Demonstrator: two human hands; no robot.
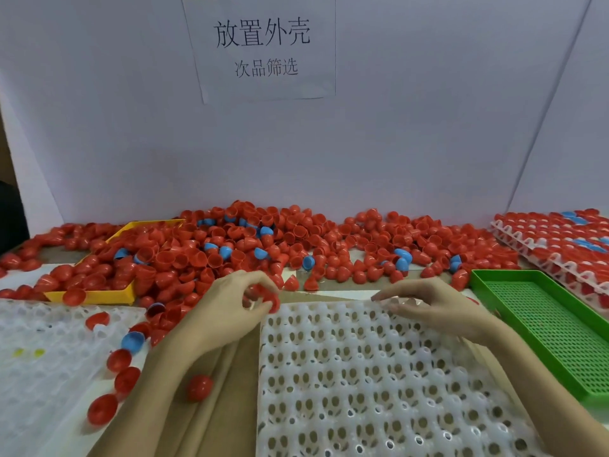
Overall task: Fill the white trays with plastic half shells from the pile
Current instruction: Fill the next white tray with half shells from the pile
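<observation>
Here the left hand (pixel 230 301) pinches red plastic half shells (pixel 268 300) at the far left corner of the white dimpled plastic tray (pixel 379 390); the right hand (pixel 431 301) rests loosely spread fingers on its far edge, near the shell pile (pixel 280 245).

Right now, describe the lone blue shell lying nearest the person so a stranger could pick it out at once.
Start at the white tray under the hands, then look left past the left forearm to the second white tray. Along that tray's right edge runs a loose line of shells; the blue shell lies near its top. Every other shell in that line is red, and the other blue ones lie farther back in the pile.
</observation>
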